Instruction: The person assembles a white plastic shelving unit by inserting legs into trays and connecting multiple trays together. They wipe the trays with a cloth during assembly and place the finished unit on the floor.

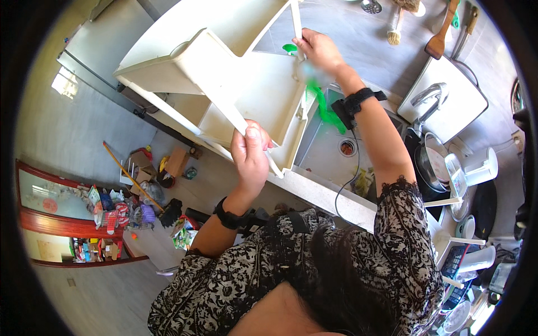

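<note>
Tiered white plastic storage rack (269, 84), gripped by both hands beside a sink

Chief hazard: tipping. The rack is broad and is held by slender members only, so an uneven pull could swing its upper tray sideways or work a post loose at its joint. Its lower corner lies over the pale counter edge (330, 193); whether that corner bears weight cannot be told, and if it does, a small outward shift might let it slide off the front. A thin dark cable (357, 162), trailing from the right wristband (358, 102) across the sink (322, 159), could snag on a tray corner if the right arm moves across. The green mesh-like item (328, 112), hanging blurred just below the right hand, might likewise catch.

Position: the rack lies ahead of the person, left of the sink, its trays spanning the space between the hands and reaching left beyond them. The left hand (250, 154) is closed around the near post (230, 115), close to its lower end, thumb uppermost. The right hand (324, 51), farther from the body, has its fingers wrapped on the far post (295, 14), at the rack's wall side.
</note>
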The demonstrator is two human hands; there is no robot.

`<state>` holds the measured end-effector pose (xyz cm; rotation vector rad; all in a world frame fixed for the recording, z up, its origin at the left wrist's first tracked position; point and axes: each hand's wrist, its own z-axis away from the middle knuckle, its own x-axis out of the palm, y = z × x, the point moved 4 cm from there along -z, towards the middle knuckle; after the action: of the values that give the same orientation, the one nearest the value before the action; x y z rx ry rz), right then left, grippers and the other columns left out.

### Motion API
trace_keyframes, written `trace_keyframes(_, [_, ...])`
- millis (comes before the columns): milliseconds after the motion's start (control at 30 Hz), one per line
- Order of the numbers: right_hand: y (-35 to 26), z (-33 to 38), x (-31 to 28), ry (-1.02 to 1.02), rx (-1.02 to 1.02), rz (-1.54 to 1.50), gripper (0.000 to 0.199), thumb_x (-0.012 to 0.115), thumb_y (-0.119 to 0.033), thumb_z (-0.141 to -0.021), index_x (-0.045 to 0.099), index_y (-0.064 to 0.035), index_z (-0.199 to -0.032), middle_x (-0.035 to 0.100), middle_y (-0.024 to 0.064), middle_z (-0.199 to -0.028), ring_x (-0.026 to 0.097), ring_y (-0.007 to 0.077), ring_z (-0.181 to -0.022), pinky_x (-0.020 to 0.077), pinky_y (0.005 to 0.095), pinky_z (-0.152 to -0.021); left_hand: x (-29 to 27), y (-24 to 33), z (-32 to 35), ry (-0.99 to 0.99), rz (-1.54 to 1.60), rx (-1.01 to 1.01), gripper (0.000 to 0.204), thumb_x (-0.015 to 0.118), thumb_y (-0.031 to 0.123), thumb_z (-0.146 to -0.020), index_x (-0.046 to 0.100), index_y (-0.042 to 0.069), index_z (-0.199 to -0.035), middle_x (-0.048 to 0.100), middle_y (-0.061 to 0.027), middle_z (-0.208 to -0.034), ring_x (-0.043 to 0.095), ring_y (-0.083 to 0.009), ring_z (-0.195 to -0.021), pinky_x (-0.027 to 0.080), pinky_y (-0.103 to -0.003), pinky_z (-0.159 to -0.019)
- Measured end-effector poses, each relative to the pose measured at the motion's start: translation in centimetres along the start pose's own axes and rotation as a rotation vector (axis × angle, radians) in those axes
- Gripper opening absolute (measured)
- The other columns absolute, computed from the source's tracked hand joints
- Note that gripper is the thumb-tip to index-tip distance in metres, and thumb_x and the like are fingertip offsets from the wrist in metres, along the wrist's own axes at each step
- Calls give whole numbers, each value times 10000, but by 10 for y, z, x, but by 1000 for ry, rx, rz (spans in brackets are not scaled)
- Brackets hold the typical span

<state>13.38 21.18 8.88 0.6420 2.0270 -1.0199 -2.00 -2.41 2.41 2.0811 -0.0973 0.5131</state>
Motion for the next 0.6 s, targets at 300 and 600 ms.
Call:
trace_keyframes(300, [-2, 8, 1, 24, 6, -35, 317, 567, -310, -952, 556, -7, -861, 607, 208, -755, 575, 396, -731, 454, 464, -669, -1, 8, 10, -1, 8, -27, 307, 314, 279, -1067, 394, 82, -846, 371, -9, -639, 382, -114, -582, 410, -299, -602])
trace_keyframes(600, [2, 22, 7, -9, 101, 134, 330, 551, -351, -952, 570, -26, -899, 665, 177, -841, 634, 371, -817, 493, 450, -730, -8, 11, 20, -96, 44, -38, 274, 341, 259, -1054, 476, 31, -985, 499, -23, -740, 451, -95, -655, 455, -284, -665])
